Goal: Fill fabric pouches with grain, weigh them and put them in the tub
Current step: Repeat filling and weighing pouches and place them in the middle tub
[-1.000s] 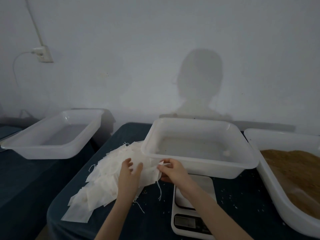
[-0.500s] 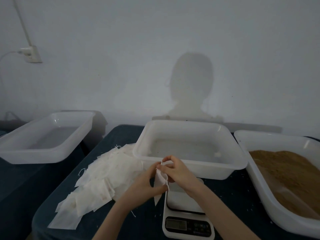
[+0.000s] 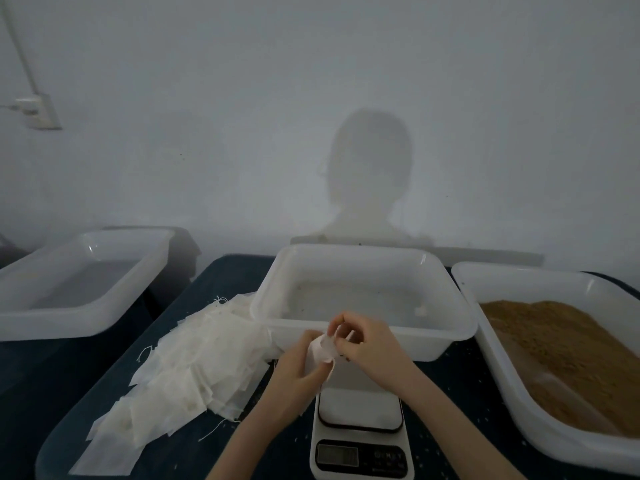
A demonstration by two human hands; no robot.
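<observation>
Both hands meet above the near rim of the middle tub (image 3: 363,341), just over the back of the kitchen scale (image 3: 360,431). The left hand (image 3: 298,367) grips a single white fabric pouch (image 3: 323,351) from below, its fingers curled round the lower part of the cloth. The right hand (image 3: 367,344) pinches the pouch's top edge between thumb and fingertips, with the other fingers bent above it. The pouch is held in the air, crumpled and partly hidden by the fingers, so whether its mouth is spread cannot be told.

To the left of the hands a heap of flat white pouches (image 3: 194,372) spreads across the dark blue tabletop (image 3: 460,410), its far end touching the middle tub's left wall; loose drawstrings stick out at the edges. The middle tub is translucent white plastic, and only a small pale scrap shows near its right inner wall. The scale sits just in front of it, with a white platform and a dark display too dim to read.

On the right a second white tub (image 3: 512,386) holds brown grain (image 3: 568,355), heaped toward the far side. Scattered specks lie on the tabletop near the scale. Well apart on the left, on a separate dark surface, stands a third translucent tub (image 3: 69,317). A person's shadow (image 3: 370,174) falls on the pale wall behind, and a wall socket (image 3: 38,110) with a cable is mounted at the far left.
</observation>
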